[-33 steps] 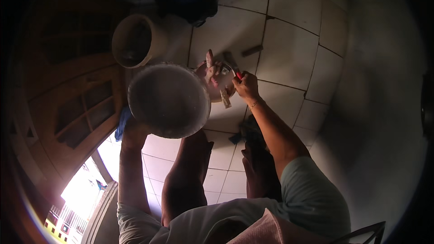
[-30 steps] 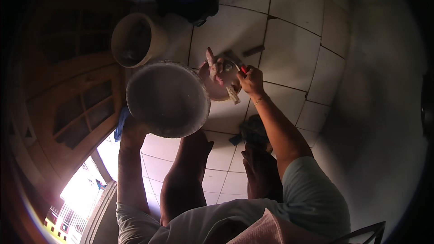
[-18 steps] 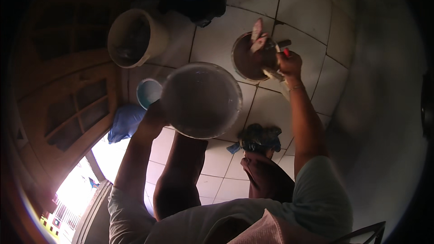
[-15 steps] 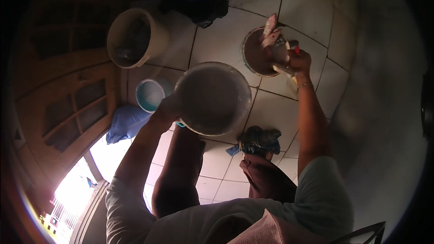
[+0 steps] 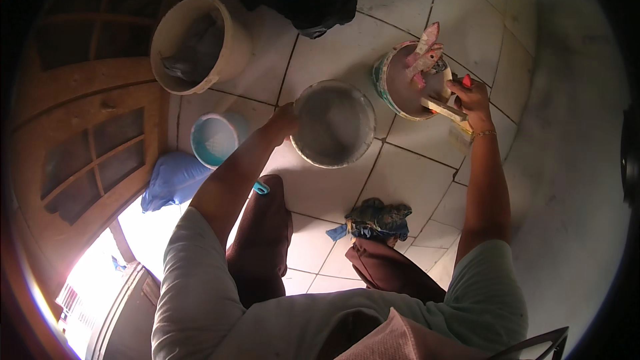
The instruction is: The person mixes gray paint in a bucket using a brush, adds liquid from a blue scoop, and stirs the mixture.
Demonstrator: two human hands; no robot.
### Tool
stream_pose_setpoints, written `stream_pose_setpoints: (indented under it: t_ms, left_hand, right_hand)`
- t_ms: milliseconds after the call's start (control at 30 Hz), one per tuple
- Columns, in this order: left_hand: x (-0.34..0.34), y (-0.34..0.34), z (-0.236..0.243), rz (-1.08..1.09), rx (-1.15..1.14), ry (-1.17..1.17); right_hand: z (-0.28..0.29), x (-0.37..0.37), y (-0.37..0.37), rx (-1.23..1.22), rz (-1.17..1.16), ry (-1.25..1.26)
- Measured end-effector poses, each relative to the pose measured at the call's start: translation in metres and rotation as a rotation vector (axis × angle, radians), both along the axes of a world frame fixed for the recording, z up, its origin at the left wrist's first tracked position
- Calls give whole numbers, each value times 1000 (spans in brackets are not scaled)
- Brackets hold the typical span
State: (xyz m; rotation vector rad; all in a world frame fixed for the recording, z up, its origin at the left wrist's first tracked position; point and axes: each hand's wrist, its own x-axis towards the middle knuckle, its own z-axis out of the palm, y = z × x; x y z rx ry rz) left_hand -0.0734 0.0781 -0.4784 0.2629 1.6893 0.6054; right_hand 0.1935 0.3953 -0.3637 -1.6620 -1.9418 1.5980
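Note:
My left hand (image 5: 285, 125) is closed on the left rim of a round bucket (image 5: 368, 127), which is grey inside. Its contents are too dim to tell. On the right, my right hand (image 5: 473, 101) grips a paintbrush (image 5: 443, 109) with a red handle end and a pale, flat body; yellowish bristles show below the hand. That brush lies at the right rim of a paint-stained bucket (image 5: 381, 80). Several tools with pink, smeared handles (image 5: 425, 57) stick up out of this bucket.
A cream bucket (image 5: 233, 47) with dark cloth or plastic inside stands at far left. Nearer are a small turquoise bucket (image 5: 205, 148) and a blue bag (image 5: 170, 180) by the wooden door (image 5: 100, 133). A black bag (image 5: 327, 10) lies at the back, on white floor tiles (image 5: 413, 153).
The grey bucket has moved away from me and looks smaller, my left hand still on its rim. My right hand stays beside the stained bucket with the brush; the view has shifted slightly.

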Motion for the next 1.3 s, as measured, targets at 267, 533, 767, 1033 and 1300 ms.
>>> stream_pose_setpoints:
  t_ms: [267,533,767,1033,1300]
  left_hand:
    - [-37,2,-53,32,-12,26]
    - [-35,4,-106,-258,-17,301]
    - [-17,0,-67,-328,-82,204]
    - [11,-72,20,-1019,69,513]
    - [23,-300,199,-619,607,428]
  right_hand:
    - [-70,-5,-3,-6,-11,15]
    - [-88,17,-12,54,-35,-44]
    - [-79,50,-40,94,68,-71]
    - [-36,107,-139,337,169,-94]
    - [9,193,-305,225,152,-185]
